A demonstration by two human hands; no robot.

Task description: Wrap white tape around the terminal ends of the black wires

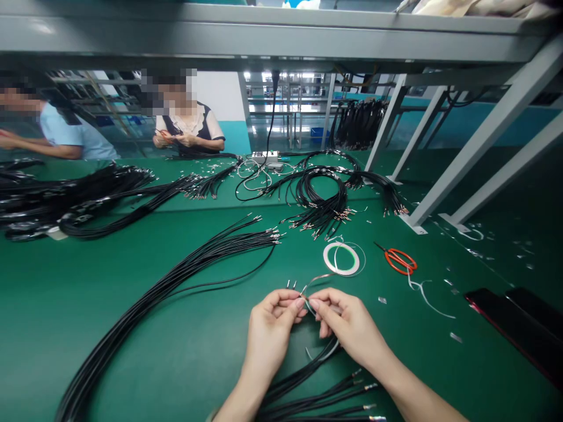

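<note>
Grip, left hand [271, 328] and right hand [350, 323]: both pinched on a thin strand [323, 276] above the counter [211, 334]; contact concealed by fingers. Black cables [304, 371] below are cut off by the view's edge.

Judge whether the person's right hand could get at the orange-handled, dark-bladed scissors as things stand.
Probably yes: the right hand seems busy with a thin copper-coloured strand, but nothing tall stands between it and the scissors, which lie beyond on the green tabletop.
</note>
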